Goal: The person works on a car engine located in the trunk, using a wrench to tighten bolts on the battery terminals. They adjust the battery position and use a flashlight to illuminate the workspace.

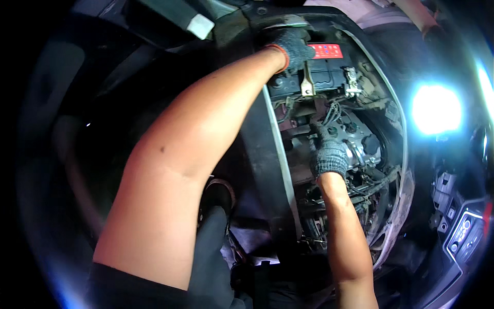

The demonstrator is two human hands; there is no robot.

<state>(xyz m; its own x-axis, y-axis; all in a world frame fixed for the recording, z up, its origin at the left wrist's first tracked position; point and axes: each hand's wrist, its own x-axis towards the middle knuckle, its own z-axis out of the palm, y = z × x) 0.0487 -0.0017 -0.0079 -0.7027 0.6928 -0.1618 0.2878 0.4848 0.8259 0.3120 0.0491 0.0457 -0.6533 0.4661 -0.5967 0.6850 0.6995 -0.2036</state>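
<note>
Both of my hands wear grey knit gloves inside an open engine compartment. My left hand (pixel 297 50) is at the far left end of a black car battery (pixel 329 78) with a red label (pixel 328 51) on top. Its fingers look curled there; whatever they grip is hidden. A metal hold-down bracket (pixel 307 82) crosses the battery's near side, and a terminal clamp (pixel 352 81) sits at its right. Nearer to me, my right hand (pixel 329 152) reaches over the left part of the engine (pixel 363 136). Its fingers point away into shadow and are hard to make out.
A bright work lamp (pixel 436 109) shines at the right. Cables (pixel 337 112) run between battery and engine. The compartment's metal edge (pixel 282 159) passes left of my right hand. A dashboard-like panel (pixel 459 237) lies at lower right, and a pale block (pixel 200 26) at upper left.
</note>
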